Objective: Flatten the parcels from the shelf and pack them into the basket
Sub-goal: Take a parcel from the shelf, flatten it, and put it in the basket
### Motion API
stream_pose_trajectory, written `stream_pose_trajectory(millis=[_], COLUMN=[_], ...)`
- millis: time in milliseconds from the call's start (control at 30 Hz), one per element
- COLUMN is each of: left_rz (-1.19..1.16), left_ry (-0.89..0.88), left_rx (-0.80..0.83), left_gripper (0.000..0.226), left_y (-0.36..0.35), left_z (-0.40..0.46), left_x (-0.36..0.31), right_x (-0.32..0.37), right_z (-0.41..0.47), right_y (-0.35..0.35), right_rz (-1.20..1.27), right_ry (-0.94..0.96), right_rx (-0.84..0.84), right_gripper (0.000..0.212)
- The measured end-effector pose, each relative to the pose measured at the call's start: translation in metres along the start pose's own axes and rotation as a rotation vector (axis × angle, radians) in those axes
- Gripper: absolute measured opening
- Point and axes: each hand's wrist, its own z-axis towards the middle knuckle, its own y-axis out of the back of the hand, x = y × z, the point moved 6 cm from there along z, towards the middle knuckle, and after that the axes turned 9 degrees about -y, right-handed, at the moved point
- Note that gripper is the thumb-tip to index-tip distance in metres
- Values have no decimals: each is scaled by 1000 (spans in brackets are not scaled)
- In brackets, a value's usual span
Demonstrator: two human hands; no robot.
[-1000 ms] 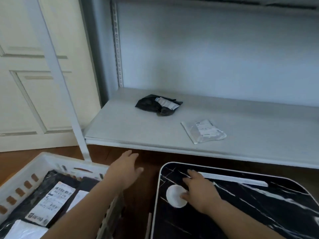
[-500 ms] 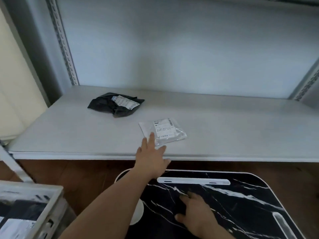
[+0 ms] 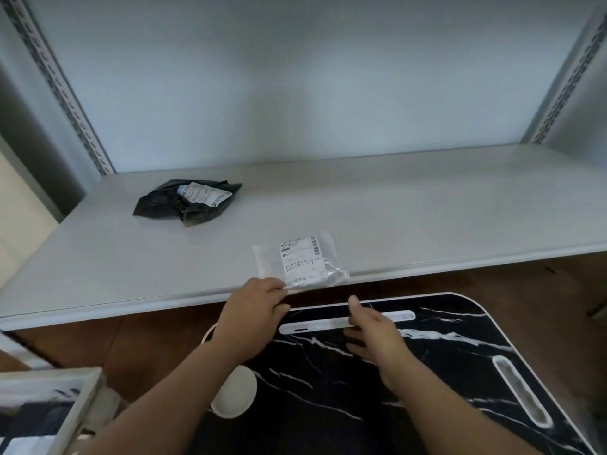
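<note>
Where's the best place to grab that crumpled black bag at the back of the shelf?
Probably the bunched folds along the near edge of the black parcel, coming from the front and above. It lies low on the shelf with raised creases to pinch; the white label on top is smooth.

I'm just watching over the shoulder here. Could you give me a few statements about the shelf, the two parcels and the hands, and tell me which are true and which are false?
1. Two parcels lie on the shelf. True: a black parcel and a clear parcel.
2. The left hand is at the black parcel. False: its fingers pinch the near edge of the clear parcel, at the shelf's front edge.
3. The right hand holds a parcel. False: it holds nothing and hovers over the black marbled table.
4. The black parcel looks crumpled. True.
5. The basket is at the lower right. False: it is at the lower left.
</note>
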Motion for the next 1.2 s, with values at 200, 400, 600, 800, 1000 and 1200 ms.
stream_pose_trajectory(millis=[200, 400, 600, 800, 1000, 1200], left_rz=[-171, -444, -1540, -1698, -1840, -1967], left_ry=[-4, 326, 1094, 1138, 1043, 981], left_rx=[22, -35, -251, -363, -353, -205], left_gripper=[54, 11, 53, 33, 35, 47], left_y=[-30, -48, -60, -57, -45, -32], left_z=[-81, -127, -153, -160, -160, -151], left_x=[-63, -79, -85, -94, -107, -123], right_x=[-21, -68, -82, -88, -74, -49], right_z=[-32, -71, -104, -122, -124, -142], right_y=[18, 32, 23, 22, 32, 17], right_rz=[197, -78, 113, 360, -52, 30], right_ry=[-129, -105, -76, -195, 27, 108], right_rx=[111, 45, 139, 176, 6, 76], right_gripper=[26, 16, 23, 19, 28, 35])
